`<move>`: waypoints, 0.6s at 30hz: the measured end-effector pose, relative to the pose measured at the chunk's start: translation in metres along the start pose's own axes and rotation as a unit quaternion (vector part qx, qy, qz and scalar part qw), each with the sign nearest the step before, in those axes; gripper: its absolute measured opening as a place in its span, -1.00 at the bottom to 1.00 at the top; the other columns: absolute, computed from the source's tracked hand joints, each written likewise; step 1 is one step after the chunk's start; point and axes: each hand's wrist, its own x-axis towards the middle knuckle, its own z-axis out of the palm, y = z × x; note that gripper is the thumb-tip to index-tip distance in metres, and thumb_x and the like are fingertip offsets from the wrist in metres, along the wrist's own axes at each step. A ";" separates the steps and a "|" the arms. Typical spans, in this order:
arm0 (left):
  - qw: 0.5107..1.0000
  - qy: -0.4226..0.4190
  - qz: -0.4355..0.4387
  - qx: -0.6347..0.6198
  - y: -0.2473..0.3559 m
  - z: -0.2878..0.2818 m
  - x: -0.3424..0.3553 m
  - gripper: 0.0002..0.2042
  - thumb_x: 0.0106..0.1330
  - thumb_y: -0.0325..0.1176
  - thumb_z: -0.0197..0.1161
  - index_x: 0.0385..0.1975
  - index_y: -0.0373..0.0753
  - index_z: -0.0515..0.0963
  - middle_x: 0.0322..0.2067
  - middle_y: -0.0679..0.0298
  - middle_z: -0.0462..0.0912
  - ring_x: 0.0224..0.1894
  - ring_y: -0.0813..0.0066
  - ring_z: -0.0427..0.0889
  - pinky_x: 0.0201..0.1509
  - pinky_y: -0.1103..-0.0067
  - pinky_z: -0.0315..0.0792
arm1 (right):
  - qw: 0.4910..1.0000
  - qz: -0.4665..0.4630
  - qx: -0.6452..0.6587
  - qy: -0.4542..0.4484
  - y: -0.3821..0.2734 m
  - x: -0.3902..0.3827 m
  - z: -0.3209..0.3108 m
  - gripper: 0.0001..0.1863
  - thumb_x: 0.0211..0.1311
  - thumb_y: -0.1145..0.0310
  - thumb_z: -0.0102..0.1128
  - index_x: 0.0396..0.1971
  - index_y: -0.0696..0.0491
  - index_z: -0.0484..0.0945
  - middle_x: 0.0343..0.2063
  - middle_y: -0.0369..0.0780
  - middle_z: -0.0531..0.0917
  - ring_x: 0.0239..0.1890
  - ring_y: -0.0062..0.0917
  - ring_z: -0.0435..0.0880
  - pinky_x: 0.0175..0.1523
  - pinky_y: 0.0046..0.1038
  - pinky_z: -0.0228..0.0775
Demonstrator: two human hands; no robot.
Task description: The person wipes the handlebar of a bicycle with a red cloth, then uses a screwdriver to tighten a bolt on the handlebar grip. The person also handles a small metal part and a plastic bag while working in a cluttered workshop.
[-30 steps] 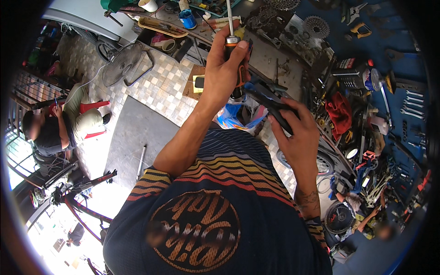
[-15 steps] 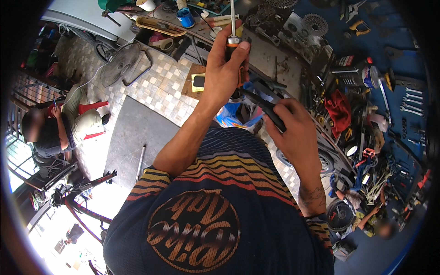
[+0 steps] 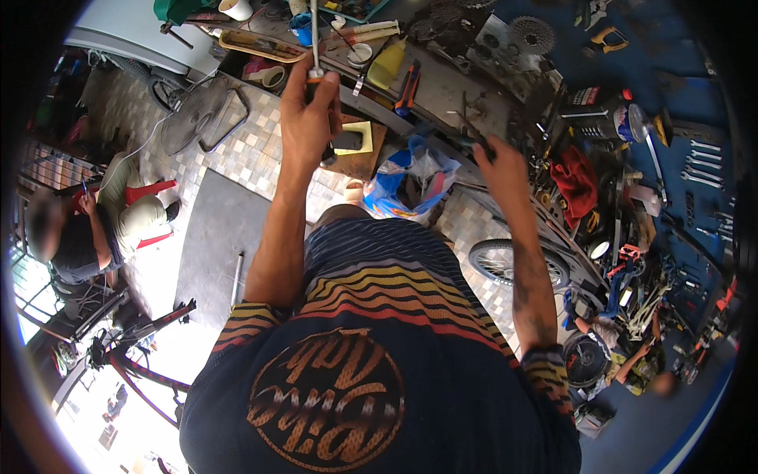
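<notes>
My left hand is raised at the near side of the workbench, fingers wrapped round the handle of a long tool. Its straight silver shaft points up and away; an orange ring shows at the collar, and a dark end pokes out below my palm. At the bench's edge, to the right, my right hand is closed on a dark, slim tool, blurred and partly covered by my fingers. Between my hands, an orange-and-blue handled tool lies on the bench beside a yellow bottle.
A colourful plastic bag hangs below the bench. Sprockets and loose parts crowd the bench. Wrenches hang on the blue wall. A bicycle wheel stands right; a fan and a seated person are left.
My left hand has moved left with the long-shafted tool. My right hand has drawn away from it, off toward the bench edge, leaving a wide gap between the hands.
</notes>
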 end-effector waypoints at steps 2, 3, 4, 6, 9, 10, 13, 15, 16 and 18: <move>1.000 -0.007 -0.015 0.018 -0.011 0.006 -0.009 -0.53 0.55 -0.30 0.19 0.42 -0.13 0.40 -0.54 0.40 0.52 -0.63 0.71 0.45 -0.62 0.69 0.31 | 0.998 0.023 -0.054 -0.011 0.017 0.024 0.036 -0.61 0.41 0.08 0.21 -0.07 0.12 0.68 -0.24 0.04 0.72 -0.15 0.01 0.73 -0.04 -0.06 0.56; 0.999 -0.029 -0.011 0.029 -0.015 0.006 -0.015 -0.51 0.55 -0.30 0.19 0.45 -0.13 0.37 -0.54 0.39 0.53 -0.64 0.71 0.45 -0.61 0.69 0.31 | 0.997 0.007 -0.075 -0.006 0.025 0.031 0.047 -0.60 0.41 0.07 0.21 -0.05 0.12 0.68 -0.23 0.03 0.73 -0.13 0.01 0.73 -0.01 -0.06 0.56; 0.999 -0.030 -0.040 0.013 -0.019 0.009 -0.020 -0.51 0.56 -0.30 0.18 0.46 -0.14 0.36 -0.56 0.39 0.52 -0.65 0.72 0.43 -0.62 0.70 0.29 | 0.994 0.015 -0.102 -0.020 0.029 0.036 0.055 -0.59 0.40 0.07 0.21 -0.04 0.11 0.68 -0.21 0.02 0.74 -0.12 0.00 0.73 0.01 -0.07 0.57; 0.997 -0.036 -0.064 0.009 -0.025 0.008 -0.029 -0.51 0.57 -0.29 0.18 0.46 -0.14 0.35 -0.58 0.40 0.50 -0.67 0.71 0.40 -0.63 0.69 0.26 | 0.993 0.024 -0.115 -0.033 0.033 0.040 0.060 -0.57 0.40 0.05 0.22 -0.03 0.11 0.69 -0.18 0.03 0.75 -0.09 0.00 0.74 0.04 -0.08 0.58; 0.992 -0.039 -0.116 0.039 -0.033 0.000 -0.041 -0.51 0.56 -0.30 0.17 0.46 -0.13 0.35 -0.60 0.40 0.47 -0.69 0.72 0.37 -0.64 0.67 0.23 | 0.997 0.029 -0.068 -0.026 0.034 0.036 0.045 -0.52 0.39 0.02 0.23 0.00 0.15 0.69 -0.11 0.07 0.75 -0.05 -0.01 0.74 0.06 -0.09 0.58; 0.991 -0.050 -0.119 0.029 -0.036 -0.002 -0.044 -0.51 0.56 -0.30 0.17 0.46 -0.13 0.35 -0.60 0.40 0.47 -0.70 0.72 0.36 -0.65 0.67 0.22 | 0.998 0.033 -0.049 -0.021 0.035 0.036 0.039 -0.51 0.39 0.02 0.24 0.00 0.17 0.69 -0.09 0.09 0.74 -0.04 0.00 0.74 0.07 -0.09 0.58; 0.985 -0.064 -0.156 0.033 -0.044 -0.009 -0.054 -0.51 0.50 -0.32 0.22 0.41 -0.17 0.40 -0.63 0.40 0.47 -0.70 0.66 0.40 -0.63 0.62 0.28 | 0.999 0.033 -0.015 -0.008 0.038 0.041 0.031 -0.47 0.38 0.01 0.25 0.01 0.22 0.69 -0.07 0.12 0.73 -0.02 0.03 0.73 0.09 -0.10 0.57; 0.983 -0.067 -0.169 0.028 -0.049 -0.010 -0.057 -0.53 0.50 -0.32 0.22 0.38 -0.15 0.42 -0.63 0.40 0.46 -0.71 0.66 0.39 -0.62 0.62 0.28 | 0.999 0.028 -0.015 0.000 0.042 0.051 0.033 -0.46 0.38 0.02 0.26 0.00 0.25 0.68 -0.08 0.13 0.73 -0.02 0.06 0.73 0.09 -0.09 0.56; 0.982 -0.072 -0.176 0.025 -0.050 -0.011 -0.059 -0.55 0.51 -0.32 0.22 0.37 -0.15 0.43 -0.63 0.40 0.46 -0.71 0.65 0.39 -0.62 0.63 0.28 | 0.999 0.027 -0.022 0.003 0.043 0.055 0.036 -0.46 0.38 0.02 0.26 -0.01 0.26 0.68 -0.10 0.14 0.74 -0.03 0.07 0.73 0.09 -0.09 0.56; 0.980 -0.084 -0.180 0.012 -0.051 -0.012 -0.060 -0.57 0.51 -0.32 0.22 0.35 -0.16 0.44 -0.63 0.40 0.45 -0.71 0.64 0.39 -0.62 0.62 0.28 | 0.999 0.021 -0.019 0.024 0.044 0.067 0.043 -0.46 0.37 0.03 0.28 0.01 0.27 0.66 -0.12 0.14 0.74 -0.04 0.07 0.73 0.07 -0.07 0.56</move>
